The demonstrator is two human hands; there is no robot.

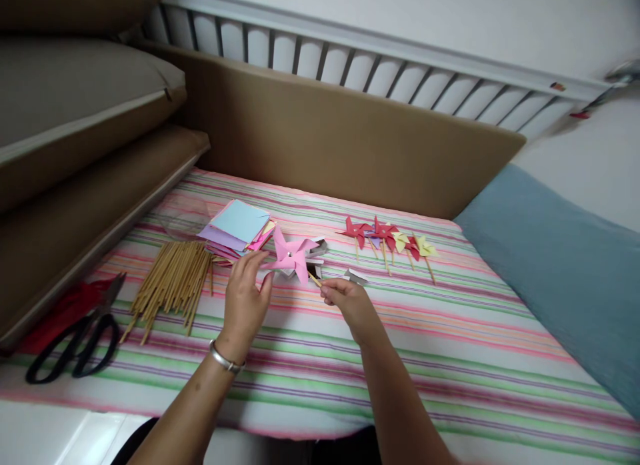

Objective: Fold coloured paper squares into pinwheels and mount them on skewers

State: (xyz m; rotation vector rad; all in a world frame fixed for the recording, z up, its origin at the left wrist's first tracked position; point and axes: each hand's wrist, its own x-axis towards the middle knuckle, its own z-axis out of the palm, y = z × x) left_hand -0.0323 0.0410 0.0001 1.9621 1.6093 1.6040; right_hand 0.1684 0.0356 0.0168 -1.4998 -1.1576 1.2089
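A pink paper pinwheel (291, 257) with a small round pin at its centre is held up in front of me. Its wooden stick is pinched at the lower part between the thumb and fingers of my right hand (350, 303). At the pinwheel's left side is my left hand (246, 297), thumb and fingers apart and curved around the edge of a blade. Whether the fingertips touch the paper, I cannot tell. Behind the pinwheel, partly hidden, lie small white and grey opened packages (316, 250).
Left of my hands lie wooden sticks (173, 281), stacked coloured paper squares (241, 221) and black-handled scissors (83, 341) by a red cloth or bag. Finished red, purple and yellow pinwheels (384, 233) rest at the right on the striped cloth (450, 371). Cushions (85, 105) border the left.
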